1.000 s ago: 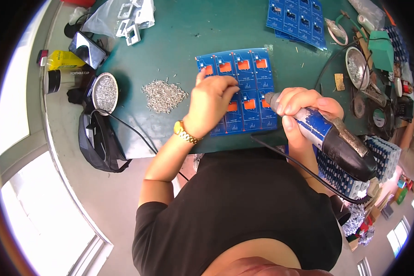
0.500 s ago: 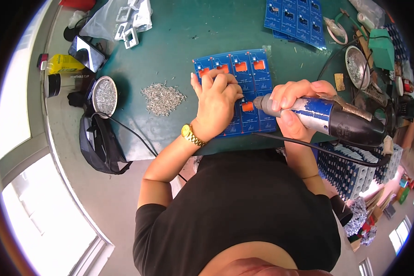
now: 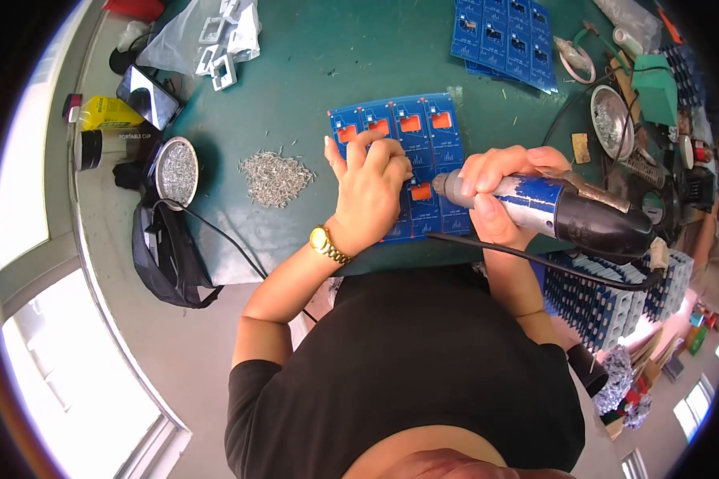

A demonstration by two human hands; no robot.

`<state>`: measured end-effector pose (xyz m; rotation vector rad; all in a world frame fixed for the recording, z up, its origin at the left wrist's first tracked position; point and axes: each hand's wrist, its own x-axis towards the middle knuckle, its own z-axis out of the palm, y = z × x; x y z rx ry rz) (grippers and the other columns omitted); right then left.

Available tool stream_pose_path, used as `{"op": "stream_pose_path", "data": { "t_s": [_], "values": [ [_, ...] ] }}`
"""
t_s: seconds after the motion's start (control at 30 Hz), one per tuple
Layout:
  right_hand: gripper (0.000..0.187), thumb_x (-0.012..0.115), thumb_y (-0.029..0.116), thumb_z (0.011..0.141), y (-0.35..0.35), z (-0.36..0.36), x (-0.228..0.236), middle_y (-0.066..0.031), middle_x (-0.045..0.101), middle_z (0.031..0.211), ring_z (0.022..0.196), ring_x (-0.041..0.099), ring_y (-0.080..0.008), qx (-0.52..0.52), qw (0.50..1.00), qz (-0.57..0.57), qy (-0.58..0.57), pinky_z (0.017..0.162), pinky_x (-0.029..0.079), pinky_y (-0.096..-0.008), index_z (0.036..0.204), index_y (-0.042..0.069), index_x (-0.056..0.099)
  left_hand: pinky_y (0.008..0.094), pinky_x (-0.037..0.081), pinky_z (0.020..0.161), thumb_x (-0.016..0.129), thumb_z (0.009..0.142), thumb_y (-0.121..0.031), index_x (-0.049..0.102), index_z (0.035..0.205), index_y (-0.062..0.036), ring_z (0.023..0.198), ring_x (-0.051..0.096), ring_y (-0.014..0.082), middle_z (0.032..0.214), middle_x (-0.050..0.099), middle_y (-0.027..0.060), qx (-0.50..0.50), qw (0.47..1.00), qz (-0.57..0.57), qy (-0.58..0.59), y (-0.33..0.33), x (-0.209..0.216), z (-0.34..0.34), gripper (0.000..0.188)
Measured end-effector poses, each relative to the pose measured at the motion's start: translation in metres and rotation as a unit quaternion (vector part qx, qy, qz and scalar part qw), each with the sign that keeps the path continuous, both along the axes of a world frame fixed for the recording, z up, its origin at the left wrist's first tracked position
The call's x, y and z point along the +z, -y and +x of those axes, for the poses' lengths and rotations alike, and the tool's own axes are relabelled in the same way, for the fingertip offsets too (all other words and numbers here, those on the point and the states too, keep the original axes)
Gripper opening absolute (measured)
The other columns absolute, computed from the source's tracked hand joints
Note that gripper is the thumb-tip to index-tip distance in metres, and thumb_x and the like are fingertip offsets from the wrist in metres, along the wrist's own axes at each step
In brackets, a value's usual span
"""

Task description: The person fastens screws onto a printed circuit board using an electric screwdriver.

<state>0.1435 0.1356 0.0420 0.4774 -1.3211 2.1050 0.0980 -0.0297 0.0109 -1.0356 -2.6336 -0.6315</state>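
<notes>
A panel of blue circuit boards (image 3: 443, 164) with orange-red rectangular patches lies flat near the table's front edge. Over its left part, my left hand (image 3: 367, 191) is palm down, fingers bent, thumb and fingertips drawn together close to the panel's middle. Anything between those fingertips is too small or hidden to make out. My right hand (image 3: 499, 191) grips a blue, silver and black electric screwdriver (image 3: 539, 206) held almost level. Its nose points left, beside an orange patch close to my left fingertips; whether the tip touches the board is hidden.
Left of the panel lies a pile of small screws (image 3: 276, 177). Metal bowls of small parts stand at left (image 3: 176, 172) and right (image 3: 613, 121). More blue panels (image 3: 503, 40) are stacked at the back. The screwdriver's black cable (image 3: 535, 259) crosses the front edge.
The whole view has shifted slightly, so everything sits a little lower and further left. Both hands keep nearly the same pose over the panel.
</notes>
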Motion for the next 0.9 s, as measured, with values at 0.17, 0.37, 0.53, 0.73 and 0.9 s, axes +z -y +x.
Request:
{"op": "stream_pose_path", "data": {
  "t_s": [0.17,0.37,0.53,0.73,0.9],
  "values": [
    [0.061,0.068,-0.009,0.076,0.002,0.0,0.003,-0.0089,0.058,0.085,0.071,0.059,-0.0177,-0.005,1.0,0.029,0.004,0.067,0.054,-0.0335,0.124,0.01,0.036,0.0698,0.02,0.099,0.068,0.074,-0.007,0.061,0.086,-0.0096,0.108,0.048,0.0287,0.101,0.053,0.0029,-0.002,0.999,0.008,0.039,0.001,-0.001,-0.001,0.014],
    [0.06,0.063,-0.012,0.076,0.001,0.0,0.002,-0.0103,0.058,0.086,0.071,0.059,-0.0173,-0.012,0.996,0.088,-0.013,0.066,0.053,-0.0318,0.125,0.009,0.035,0.0714,0.024,0.099,0.058,0.079,-0.01,0.058,0.083,-0.0068,0.106,0.049,0.0298,0.1,0.051,0.0078,0.008,0.995,-0.094,-0.028,-0.006,0.0,0.002,0.005],
    [0.062,0.061,-0.013,0.076,-0.003,0.0,0.005,-0.0121,0.058,0.087,0.065,0.059,-0.0167,0.012,0.992,0.119,-0.03,0.06,0.053,-0.0307,0.127,0.008,0.033,0.0708,0.025,0.098,0.057,0.079,-0.011,0.06,0.083,-0.008,0.109,0.049,0.0295,0.101,0.052,0.0078,0.058,0.992,-0.113,-0.027,-0.013,0.0,0.008,0.006],
    [0.061,0.061,-0.013,0.076,0.0,-0.001,0.003,-0.012,0.059,0.086,0.064,0.059,-0.0168,0.016,0.995,0.091,-0.03,0.06,0.053,-0.0316,0.127,0.009,0.035,0.0708,0.023,0.098,0.068,0.076,-0.015,0.065,0.084,-0.0127,0.115,0.047,0.0292,0.101,0.056,0.0,0.012,0.999,-0.02,0.026,0.001,0.004,0.002,0.01],
    [0.061,0.062,-0.011,0.077,0.0,-0.001,-0.002,-0.011,0.059,0.087,0.068,0.059,-0.0178,-0.002,0.996,0.083,-0.034,0.062,0.052,-0.0333,0.127,0.011,0.035,0.0662,0.025,0.097,0.075,0.071,-0.017,0.07,0.083,-0.0147,0.115,0.048,0.0277,0.099,0.06,-0.0027,-0.027,0.987,0.072,0.14,0.015,0.0,-0.013,0.014]
  ]
}}
